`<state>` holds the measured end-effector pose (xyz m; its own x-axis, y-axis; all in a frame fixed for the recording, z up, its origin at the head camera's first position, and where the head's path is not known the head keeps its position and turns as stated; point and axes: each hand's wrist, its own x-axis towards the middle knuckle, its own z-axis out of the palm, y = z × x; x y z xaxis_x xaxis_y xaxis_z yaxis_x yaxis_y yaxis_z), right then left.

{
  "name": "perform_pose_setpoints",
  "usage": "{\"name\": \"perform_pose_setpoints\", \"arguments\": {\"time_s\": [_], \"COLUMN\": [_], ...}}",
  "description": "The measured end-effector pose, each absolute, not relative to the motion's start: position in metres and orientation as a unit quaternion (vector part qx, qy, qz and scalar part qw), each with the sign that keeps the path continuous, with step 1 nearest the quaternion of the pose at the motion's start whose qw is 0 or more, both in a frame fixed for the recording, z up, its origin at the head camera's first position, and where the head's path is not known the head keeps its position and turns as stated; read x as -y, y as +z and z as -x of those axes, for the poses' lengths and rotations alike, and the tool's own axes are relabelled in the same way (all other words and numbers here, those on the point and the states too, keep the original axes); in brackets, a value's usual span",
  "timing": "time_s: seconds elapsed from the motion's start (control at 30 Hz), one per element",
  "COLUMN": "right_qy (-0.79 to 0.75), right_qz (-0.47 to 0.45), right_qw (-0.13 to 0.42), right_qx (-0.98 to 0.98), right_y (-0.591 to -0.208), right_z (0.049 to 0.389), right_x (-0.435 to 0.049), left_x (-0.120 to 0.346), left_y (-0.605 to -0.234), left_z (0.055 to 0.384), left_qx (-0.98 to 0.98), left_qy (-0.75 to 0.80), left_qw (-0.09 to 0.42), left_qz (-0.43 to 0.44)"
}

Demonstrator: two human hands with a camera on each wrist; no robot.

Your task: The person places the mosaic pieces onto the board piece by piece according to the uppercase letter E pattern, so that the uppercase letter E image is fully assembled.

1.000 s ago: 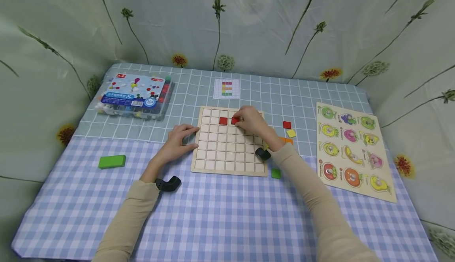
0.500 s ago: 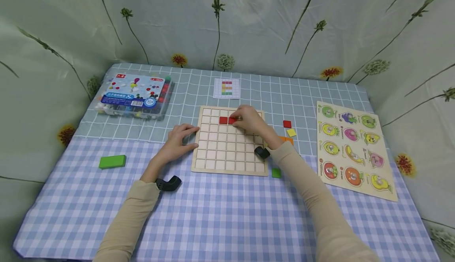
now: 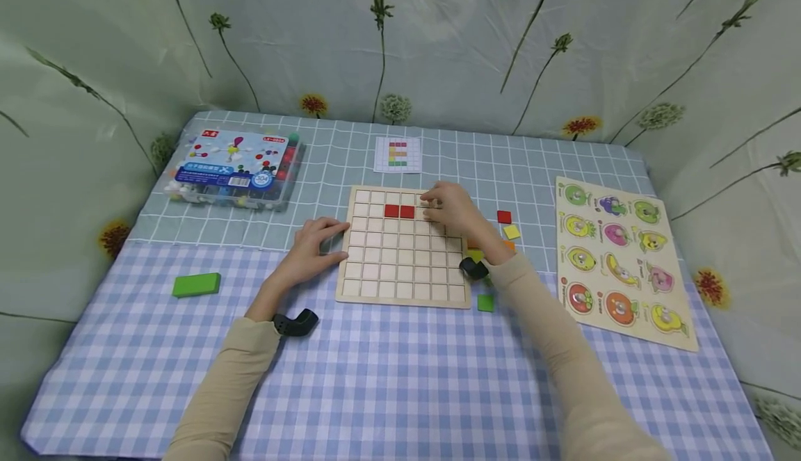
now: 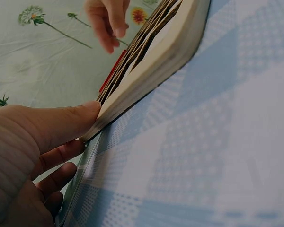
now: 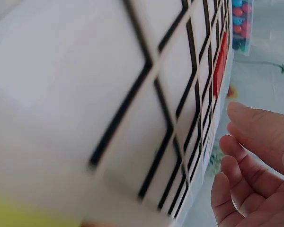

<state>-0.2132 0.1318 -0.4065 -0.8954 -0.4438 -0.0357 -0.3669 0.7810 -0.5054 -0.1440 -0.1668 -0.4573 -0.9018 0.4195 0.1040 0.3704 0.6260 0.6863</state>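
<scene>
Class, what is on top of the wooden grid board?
Two red square tiles sit side by side on the wooden grid board, in the second row from its far edge. In the head view, the right hand covers some far-right cells, so their contents are hidden.

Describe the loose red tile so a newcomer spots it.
Find the wooden grid board. Beyond its right edge, coloured tiles lie loose. The red tile lies farthest back, just past a yellow tile, the only red one visible off the board.

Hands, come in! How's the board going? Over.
Left hand touching grid board; right hand empty above it. Two red tiles in, side by side. Right hand partly blocks head view.
</scene>
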Motion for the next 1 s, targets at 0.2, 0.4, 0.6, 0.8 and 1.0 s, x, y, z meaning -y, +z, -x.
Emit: {"name": "perform_pose_setpoints", "arguments": {"time_s": [0.2,0.4,0.6,0.8,1.0], "right_qy": [-0.251,-0.252,-0.253,-0.248,-0.245], "right_qz": [0.201,0.186,0.161,0.144,0.124], "right_qw": [0.053,0.030,0.015,0.003,-0.003], "right_qx": [-0.945,-0.949,-0.954,-0.958,-0.962], "right_y": [-0.405,-0.406,-0.406,-0.407,-0.407], "right_z": [0.210,0.205,0.199,0.193,0.188], "right_x": [-0.154,-0.178,-0.201,-0.221,-0.234], "left_x": [0.167,0.166,0.165,0.165,0.165], "left_y": [-0.457,-0.457,-0.455,-0.455,-0.455], "left_z": [0.144,0.144,0.144,0.144,0.144], "left_qx": [-0.902,-0.902,-0.901,-0.901,-0.901], "left_qy": [0.369,0.371,0.372,0.373,0.372], "left_qw": [0.029,0.030,0.033,0.033,0.032], "left_qz": [-0.220,-0.220,-0.219,-0.219,-0.220]}}
